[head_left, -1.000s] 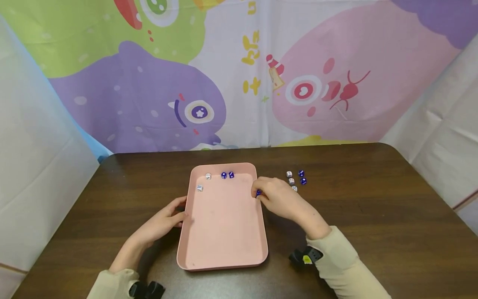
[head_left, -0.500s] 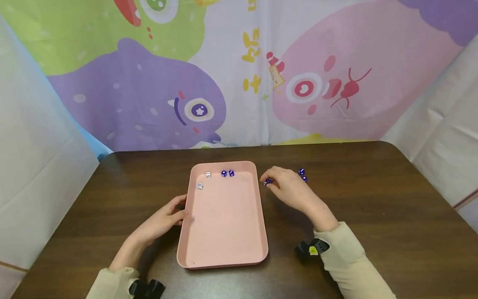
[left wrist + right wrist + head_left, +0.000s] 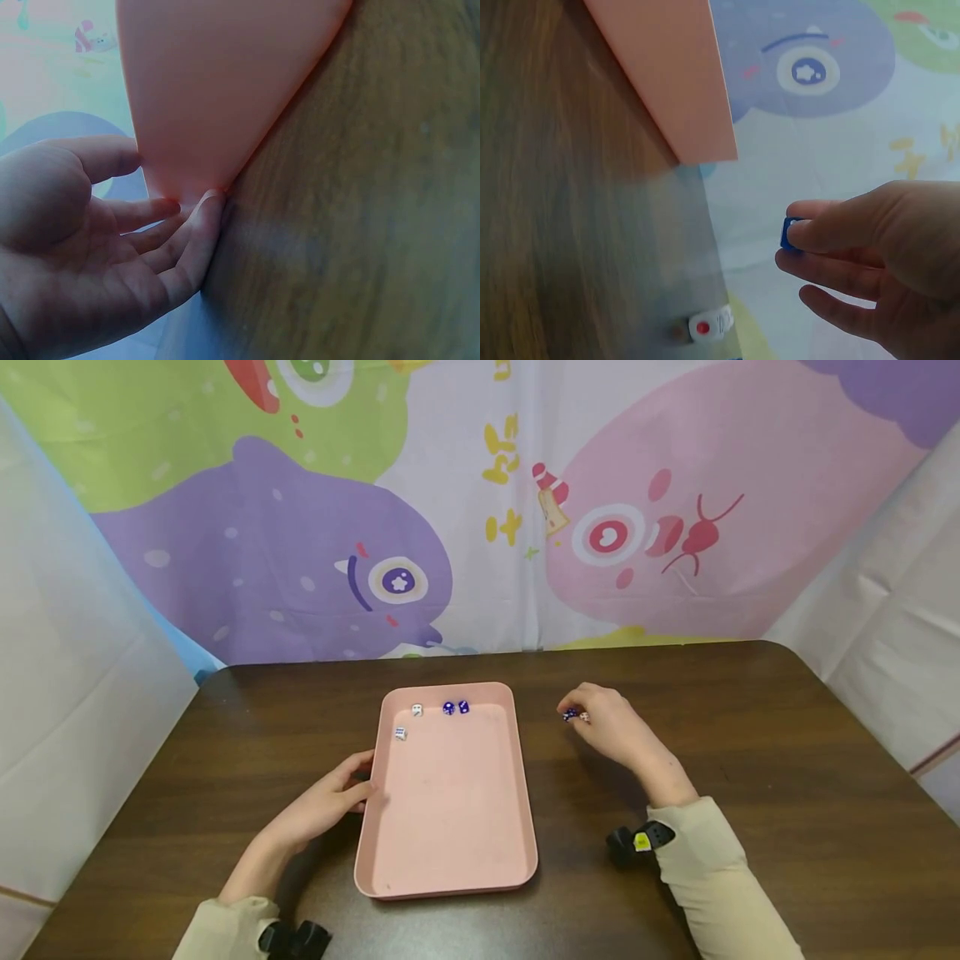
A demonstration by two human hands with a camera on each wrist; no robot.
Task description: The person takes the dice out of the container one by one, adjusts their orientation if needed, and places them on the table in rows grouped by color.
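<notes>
In the head view, my right hand (image 3: 618, 731) is over the table to the right of the pink tray (image 3: 450, 818). Its thumb and fingers pinch a blue die (image 3: 787, 233), which the right wrist view shows above the table. A white die (image 3: 585, 717) shows by the fingertips; the hand hides whatever other dice are behind it. My left hand (image 3: 322, 806) touches the tray's left wall, thumb at the rim and fingertips lower down. At the tray's far end are two blue dice (image 3: 448, 708) and a white die (image 3: 417, 710), with another white die (image 3: 401, 734) nearer.
The tray stands on a dark brown wooden table (image 3: 750, 760). A cloth with cartoon figures (image 3: 487, 510) hangs behind the far edge, and white panels (image 3: 877, 610) rise at both sides. A black wrist device (image 3: 641, 842) is on each forearm.
My right hand has moved from the tray's right rim, rightward and away from me, still pinching the blue die. My left hand and the dice in the tray have stayed put.
</notes>
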